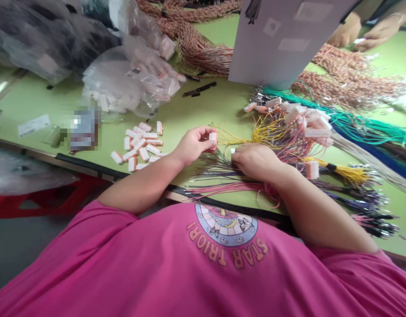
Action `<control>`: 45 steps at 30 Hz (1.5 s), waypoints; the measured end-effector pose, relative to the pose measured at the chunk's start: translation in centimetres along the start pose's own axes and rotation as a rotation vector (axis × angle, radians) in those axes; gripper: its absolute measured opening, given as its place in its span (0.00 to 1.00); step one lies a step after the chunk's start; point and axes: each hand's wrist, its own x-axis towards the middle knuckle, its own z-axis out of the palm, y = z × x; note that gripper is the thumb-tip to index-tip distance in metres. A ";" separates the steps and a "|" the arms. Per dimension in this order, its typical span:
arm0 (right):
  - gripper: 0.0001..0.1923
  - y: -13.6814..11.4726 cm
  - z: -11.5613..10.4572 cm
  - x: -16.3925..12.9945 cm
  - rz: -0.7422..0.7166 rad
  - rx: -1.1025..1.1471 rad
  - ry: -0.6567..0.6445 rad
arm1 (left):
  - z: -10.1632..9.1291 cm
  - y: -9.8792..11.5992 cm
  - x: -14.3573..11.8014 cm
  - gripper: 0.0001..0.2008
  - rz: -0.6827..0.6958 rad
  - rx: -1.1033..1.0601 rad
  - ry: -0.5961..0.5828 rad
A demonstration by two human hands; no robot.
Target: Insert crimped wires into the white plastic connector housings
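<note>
Pink shirt (203, 264) below hands, loose connectors (140, 145) left, wire bundles (288, 132) right.

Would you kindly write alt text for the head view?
A person's left hand pinches a small white connector while the right hand rests on loose coloured wires on a green table. More connectors lie to the left; wire bundles to the right.

Your left hand (192, 144) is raised just off the table, fingers curled and pinched together at the tips. Your right hand (254, 160) lies knuckles up (fingertips hidden, so its grip is unclear). Both bare forearms angle inward, hands close together.
</note>
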 end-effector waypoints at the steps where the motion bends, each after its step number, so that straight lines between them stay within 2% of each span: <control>1: 0.10 0.2 -0.1 0.0 -0.008 0.027 0.004 | 0.0 0.0 0.0 0.15 0.003 -0.003 -0.004; 5: 0.07 1.1 -1.7 -0.6 -0.040 0.266 -0.032 | -0.3 0.0 0.0 0.15 0.019 -0.028 -0.014; 8: 0.07 0.2 -2.9 -1.2 -0.108 0.433 -0.058 | -0.5 0.0 -0.1 0.17 -0.006 -0.064 -0.047; 13: 0.12 -2.4 -2.4 -1.2 -0.243 0.618 0.124 | -0.3 -0.3 -0.6 0.21 -0.077 -0.132 -0.228; 15: 0.13 -2.6 -1.6 -0.9 -0.182 0.687 0.245 | -0.3 -0.5 -0.7 0.23 -0.105 -0.154 -0.293; 17: 0.14 -2.2 -0.8 -0.6 -0.004 0.686 0.387 | -0.3 -0.7 -0.8 0.24 -0.125 -0.169 -0.334; 19: 0.14 -1.8 -0.3 -0.4 0.134 0.613 0.455 | -0.3 -0.8 -0.8 0.25 -0.136 -0.177 -0.356; 26: 0.19 -1.8 0.2 0.0 0.172 0.335 0.349 | -0.1 -0.7 -1.0 0.24 -0.124 -0.209 -0.370; 31: 0.20 -1.7 0.2 0.0 0.158 0.282 0.336 | 0.0 -0.9 -0.9 0.25 -0.107 -0.155 -0.364; 39: 0.18 -2.1 -0.2 0.0 0.171 0.146 0.238 | 0.3 -1.2 -1.1 0.25 -0.067 -0.056 -0.329; 45: 0.14 -2.9 0.1 0.8 0.217 0.139 0.158 | 1.0 -1.4 -1.3 0.22 -0.073 -0.044 -0.280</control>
